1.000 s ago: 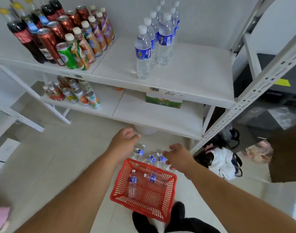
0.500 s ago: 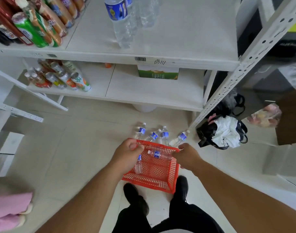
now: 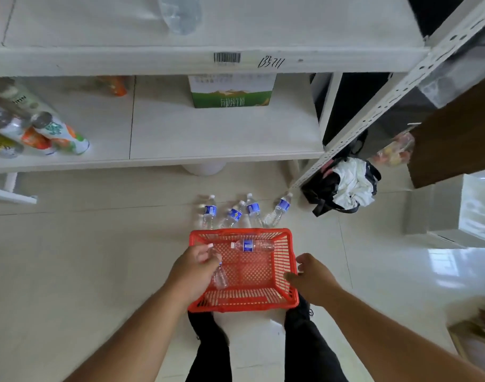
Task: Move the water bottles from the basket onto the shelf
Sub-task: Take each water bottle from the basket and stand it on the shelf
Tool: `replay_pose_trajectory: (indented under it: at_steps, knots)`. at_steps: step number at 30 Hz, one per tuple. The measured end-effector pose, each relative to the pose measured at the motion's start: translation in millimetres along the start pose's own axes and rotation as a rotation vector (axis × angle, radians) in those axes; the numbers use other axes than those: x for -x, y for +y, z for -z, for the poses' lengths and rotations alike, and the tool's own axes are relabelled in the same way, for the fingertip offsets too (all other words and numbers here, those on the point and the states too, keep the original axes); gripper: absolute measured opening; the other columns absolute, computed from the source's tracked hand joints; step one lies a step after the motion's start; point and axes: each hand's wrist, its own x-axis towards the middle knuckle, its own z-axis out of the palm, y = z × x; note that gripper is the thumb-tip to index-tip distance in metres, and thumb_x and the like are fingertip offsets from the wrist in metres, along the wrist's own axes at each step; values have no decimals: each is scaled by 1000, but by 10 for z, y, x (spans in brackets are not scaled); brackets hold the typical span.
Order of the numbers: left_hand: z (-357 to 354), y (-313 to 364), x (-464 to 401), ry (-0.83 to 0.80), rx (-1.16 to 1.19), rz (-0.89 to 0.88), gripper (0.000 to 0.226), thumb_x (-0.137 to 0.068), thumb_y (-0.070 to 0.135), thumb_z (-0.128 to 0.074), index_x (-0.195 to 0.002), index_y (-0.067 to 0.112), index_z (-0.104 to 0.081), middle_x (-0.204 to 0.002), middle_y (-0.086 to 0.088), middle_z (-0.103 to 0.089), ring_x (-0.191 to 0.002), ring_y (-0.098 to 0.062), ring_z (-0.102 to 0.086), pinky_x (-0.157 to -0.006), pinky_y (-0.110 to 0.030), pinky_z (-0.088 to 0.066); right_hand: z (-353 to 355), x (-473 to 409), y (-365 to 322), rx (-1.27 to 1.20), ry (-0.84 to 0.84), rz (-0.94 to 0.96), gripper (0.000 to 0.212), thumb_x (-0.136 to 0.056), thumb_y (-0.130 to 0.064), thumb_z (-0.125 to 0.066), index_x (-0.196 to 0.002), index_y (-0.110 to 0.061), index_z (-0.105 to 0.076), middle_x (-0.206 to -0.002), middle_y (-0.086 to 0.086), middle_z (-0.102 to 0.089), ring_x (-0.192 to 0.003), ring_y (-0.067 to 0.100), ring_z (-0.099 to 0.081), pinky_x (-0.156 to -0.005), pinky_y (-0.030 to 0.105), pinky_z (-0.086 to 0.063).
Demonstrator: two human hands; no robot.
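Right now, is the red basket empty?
No, one water bottle lies on its side near the far wall of the red basket, and a second bottle sits under the left hand.

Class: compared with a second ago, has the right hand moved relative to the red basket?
Yes. The right hand was at the basket's far corner; now it is at the right rim, nearer the person.

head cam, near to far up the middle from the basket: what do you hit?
red basket → four water bottles on the floor → lower shelf → green and white carton → upper shelf edge with barcode → water bottle on top
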Motion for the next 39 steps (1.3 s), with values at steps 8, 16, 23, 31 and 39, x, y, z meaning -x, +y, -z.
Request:
replay_pose_trajectory:
  at_steps: [8,16,23,31,39]
  knots:
    - [-291,-847,-1077,-101,-46,74,43,-92,37,-66,-132,25,-54,-123,10,-64,-94,-1,-64,-81,-29,-54,-1123,-1138,-2,25,-10,6,24,-91,-41,-58,-114,-33,-58,-108,-12,-71,-86,12,-73,-75,37,-62]
    - [-1234,-1887,-2830,-154,-197,70,54,-94,44,-61,-143,26,-46,-140,8,-56,-97,0,-60,-74,-20,-47,-2101,-3063,371,218,78,27,60,-96,-33,-67,-150,-20,-43,-148,4,-50,-126,31,-61,-96,44,-56]
    - [-1963,-2763,-4005,-181,-252,47,59,-94,42,-60,-148,26,-41,-148,4,-49,-109,-10,-59,-88,-30,-50,-3023,-4647,831,557,47,112,81,-100,-20,-61,-165,-16,-13,-175,6,-5,-154,38,-30,-118,51,-39]
    - [-2122,-2969,-4121,-210,-233,44,54,-96,41,-57,-146,29,-42,-147,7,-50,-81,7,-53,-63,-19,-43,-3323,-4859,956,842,372,271,51,-87,-28,-68,-135,-16,-54,-125,8,-59,-114,31,-58,-91,45,-48]
    - [-2131,-2928,-4093,-215,-238,44,48,-97,44,-57,-142,31,-46,-145,8,-50,-106,-5,-56,-75,-24,-45,-3483,-4971,999,851,182,295,59,-86,-43,-79,-135,-23,-53,-120,-1,-69,-106,25,-70,-88,38,-53]
